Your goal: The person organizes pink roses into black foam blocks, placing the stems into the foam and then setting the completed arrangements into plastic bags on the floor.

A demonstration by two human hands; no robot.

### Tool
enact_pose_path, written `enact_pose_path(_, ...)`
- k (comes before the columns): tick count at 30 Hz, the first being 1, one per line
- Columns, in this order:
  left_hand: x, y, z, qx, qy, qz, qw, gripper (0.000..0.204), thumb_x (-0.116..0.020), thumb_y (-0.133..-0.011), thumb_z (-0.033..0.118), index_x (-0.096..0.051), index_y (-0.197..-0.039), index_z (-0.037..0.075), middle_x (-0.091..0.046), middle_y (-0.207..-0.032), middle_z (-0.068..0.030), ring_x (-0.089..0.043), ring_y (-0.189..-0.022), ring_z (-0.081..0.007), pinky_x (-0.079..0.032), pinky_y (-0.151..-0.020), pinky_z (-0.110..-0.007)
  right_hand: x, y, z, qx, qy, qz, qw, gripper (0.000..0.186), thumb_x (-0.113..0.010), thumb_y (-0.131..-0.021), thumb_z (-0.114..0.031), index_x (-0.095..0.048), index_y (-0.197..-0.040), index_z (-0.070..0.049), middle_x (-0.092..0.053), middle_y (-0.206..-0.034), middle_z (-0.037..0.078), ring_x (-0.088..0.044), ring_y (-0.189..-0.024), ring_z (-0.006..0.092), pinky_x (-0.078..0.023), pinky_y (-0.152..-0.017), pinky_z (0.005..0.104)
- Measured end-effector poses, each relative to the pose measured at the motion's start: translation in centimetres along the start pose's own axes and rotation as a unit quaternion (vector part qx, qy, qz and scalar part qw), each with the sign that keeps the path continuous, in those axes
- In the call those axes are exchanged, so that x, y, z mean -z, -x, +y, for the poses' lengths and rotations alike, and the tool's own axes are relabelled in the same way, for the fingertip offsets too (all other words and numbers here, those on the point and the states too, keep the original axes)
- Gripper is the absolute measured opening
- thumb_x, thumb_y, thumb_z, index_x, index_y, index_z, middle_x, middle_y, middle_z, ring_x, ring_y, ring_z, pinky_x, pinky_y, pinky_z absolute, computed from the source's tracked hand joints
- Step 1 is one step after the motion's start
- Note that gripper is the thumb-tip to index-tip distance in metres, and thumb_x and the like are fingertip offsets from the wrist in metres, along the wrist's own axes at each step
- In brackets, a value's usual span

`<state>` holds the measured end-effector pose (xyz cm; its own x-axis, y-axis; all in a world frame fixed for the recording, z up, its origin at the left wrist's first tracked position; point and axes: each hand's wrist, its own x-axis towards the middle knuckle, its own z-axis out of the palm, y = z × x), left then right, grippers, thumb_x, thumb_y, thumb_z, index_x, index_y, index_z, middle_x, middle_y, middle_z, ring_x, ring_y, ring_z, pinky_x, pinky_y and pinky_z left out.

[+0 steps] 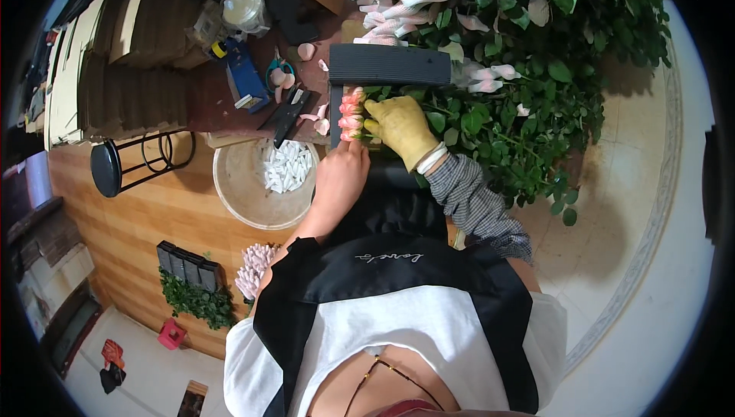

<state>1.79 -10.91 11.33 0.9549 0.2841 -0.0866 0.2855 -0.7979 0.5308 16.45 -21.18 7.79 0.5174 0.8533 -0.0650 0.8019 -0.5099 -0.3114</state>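
Observation:
A short row of pink roses (351, 120) lies at the edge of a dark strip on the workbench, blooms to the left and leafy stems to the right. My left hand (342, 176), bare, has its fingertips closed at the nearest rose. My right hand (402, 130), in a yellow glove, curls over the stems just right of the blooms, its fingertips against them. Just beyond the roses is a black ribbed piece (390, 63). Behind it, more roses in pale net sleeves (402, 0) are stacked. Both hands partly cover the stems.
Left of the roses lie a black stapler (291, 113), teal-handled scissors (277, 73), loose petals and a blue box (246, 76). A round tub (260, 210) holds small white pieces. Stacked cardboard (138, 88) fills the far left; thick foliage (528, 126) spreads right.

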Motion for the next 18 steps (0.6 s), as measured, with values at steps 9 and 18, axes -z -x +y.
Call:
enact_pose_path(9,-4.7,-1.9,2.3,0.013,-0.206,0.042,0.977,0.038,-0.057,-0.084,0.017,-0.071,-0.109,-0.008,-0.05,-0.14,-0.029,-0.058,-0.108,-0.034,-0.056,-0.069,-0.034,2.0,1.4,0.1,0.002,-0.098,-0.012,0.995,0.032,-0.066,-0.084,-0.011,-0.067,-0.116,-0.006,-0.069,-0.085,0.018,-0.066,-0.079,0.0379,-0.052,-0.073,0.0482)
enact_pose_path(18,-6.2,-1.4,2.0,0.01,-0.142,0.048,0.989,0.037,-0.058,-0.082,0.021,-0.072,-0.101,-0.007,-0.052,-0.138,-0.0333,-0.06,-0.104,-0.0343,-0.056,-0.077,-0.032,4.6,-1.0,-1.3,0.074,-0.15,-0.019,0.986,0.042,-0.061,-0.082,0.006,-0.064,-0.124,-0.003,-0.065,-0.124,0.02,-0.062,-0.113,0.0387,-0.05,-0.097,0.041)
